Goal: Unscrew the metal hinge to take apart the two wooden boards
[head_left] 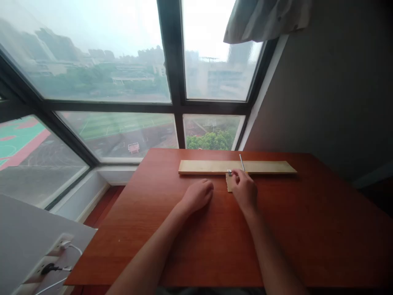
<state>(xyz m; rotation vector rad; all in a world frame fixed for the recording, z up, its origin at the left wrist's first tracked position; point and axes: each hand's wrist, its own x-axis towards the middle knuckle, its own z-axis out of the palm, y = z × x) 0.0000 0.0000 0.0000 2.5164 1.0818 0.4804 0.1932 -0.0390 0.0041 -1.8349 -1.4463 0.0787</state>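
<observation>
A long pale wooden board (270,167) lies crosswise near the far edge of a reddish-brown table (215,246). A smaller pale wooden piece (229,183) sits against its near side. My right hand (245,189) rests on that small piece, fingers pinched on a small metal part (229,172) at the joint. A thin metal rod, perhaps a screwdriver shaft (242,162), sticks up over the board just past my right fingers. My left hand (198,195) lies on the table to the left, fingers curled into a loose fist, holding nothing I can see.
A large window (123,82) with dark frames stands behind the table, a curtain (264,18) bunched at its upper right. A dark wall (337,90) runs along the right. At lower left a white power strip (55,256) holds plugged-in cables.
</observation>
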